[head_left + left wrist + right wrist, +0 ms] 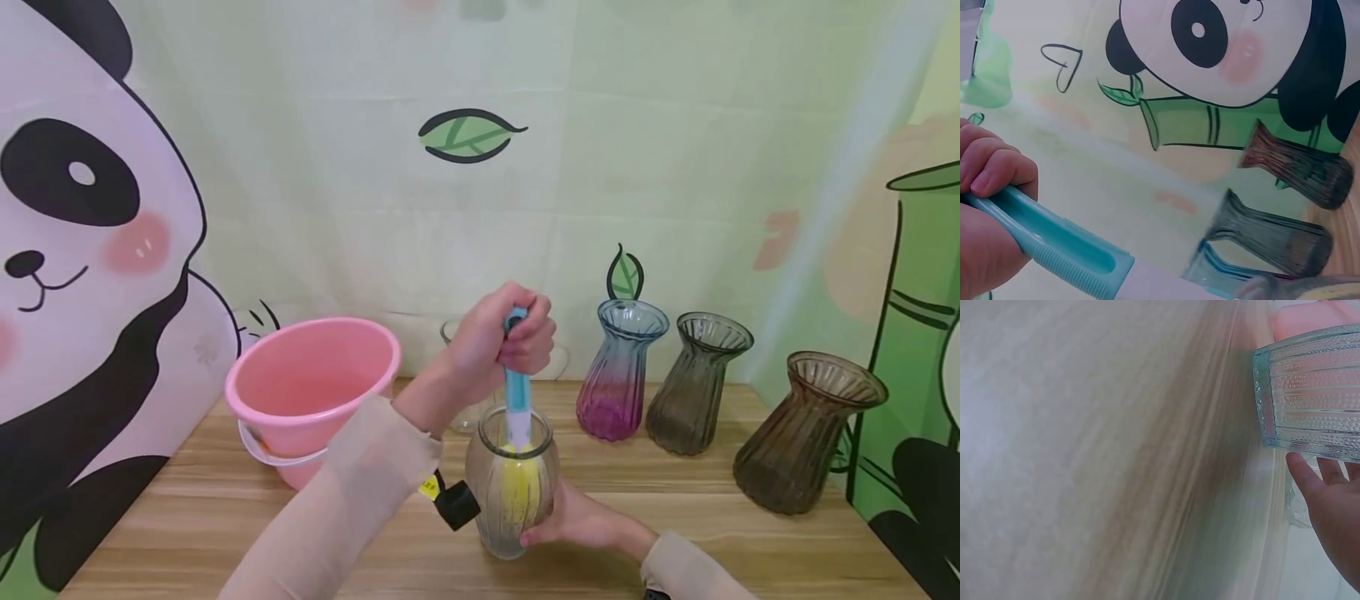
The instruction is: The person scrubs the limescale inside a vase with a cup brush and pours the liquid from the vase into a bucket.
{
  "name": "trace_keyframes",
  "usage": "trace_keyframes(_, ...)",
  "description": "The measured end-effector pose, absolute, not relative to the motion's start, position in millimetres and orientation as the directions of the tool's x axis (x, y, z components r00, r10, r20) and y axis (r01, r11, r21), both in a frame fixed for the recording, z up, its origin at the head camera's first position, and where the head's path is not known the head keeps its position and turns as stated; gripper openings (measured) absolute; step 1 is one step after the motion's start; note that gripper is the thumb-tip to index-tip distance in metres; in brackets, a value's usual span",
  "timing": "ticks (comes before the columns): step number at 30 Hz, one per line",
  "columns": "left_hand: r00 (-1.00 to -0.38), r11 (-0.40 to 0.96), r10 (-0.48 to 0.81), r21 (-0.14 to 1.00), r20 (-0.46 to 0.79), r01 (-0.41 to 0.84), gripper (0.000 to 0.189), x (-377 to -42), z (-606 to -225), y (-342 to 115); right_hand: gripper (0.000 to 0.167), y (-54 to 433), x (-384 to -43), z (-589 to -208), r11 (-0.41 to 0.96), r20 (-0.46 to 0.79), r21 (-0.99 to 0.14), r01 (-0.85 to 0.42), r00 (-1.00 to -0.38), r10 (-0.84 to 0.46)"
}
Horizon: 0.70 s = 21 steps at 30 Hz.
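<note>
My left hand (pixel 517 333) grips the light-blue handle of a sponge bottle brush (pixel 517 392). The brush stands nearly upright, its yellow sponge head down inside a clear ribbed glass vase (pixel 487 525) and visible through the wall. In the left wrist view, fingers and thumb wrap the handle (pixel 1079 250). My right hand (pixel 581 517) holds the vase low on its right side, thumb at the front and the other fingers hidden behind the glass. The right wrist view shows fingertips at the textured side of the vase (pixel 1316 394).
A pink bucket (pixel 315 329) with a white handle stands at the left. On the right are a blue-and-pink vase (pixel 615 383), a grey vase (pixel 686 400) and a brown vase (pixel 802 442). Another clear glass (pixel 465 417) is partly hidden behind my left arm. A black cap (pixel 457 504) hangs by my left sleeve.
</note>
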<state>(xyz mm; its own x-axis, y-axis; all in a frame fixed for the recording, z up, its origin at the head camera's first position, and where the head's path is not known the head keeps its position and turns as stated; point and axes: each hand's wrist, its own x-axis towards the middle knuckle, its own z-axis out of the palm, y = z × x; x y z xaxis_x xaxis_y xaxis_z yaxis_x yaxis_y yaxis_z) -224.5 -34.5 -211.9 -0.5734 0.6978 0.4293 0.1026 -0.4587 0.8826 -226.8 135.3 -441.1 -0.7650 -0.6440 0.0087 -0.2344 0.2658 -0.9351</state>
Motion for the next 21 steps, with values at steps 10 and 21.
trace_keyframes(10,-0.599,-0.406,0.7,0.907,0.389,0.115,0.038,-234,-268,-28,0.077,132,-225,-442,0.286,-0.009,-0.933,-0.217,-0.782,-0.623)
trace_keyframes(21,-0.593,-0.394,0.7,0.908,0.398,0.145,0.038,-235,-287,-27,0.075,137,-225,-440,0.311,-0.03,-0.921,-0.233,-0.756,-0.654)
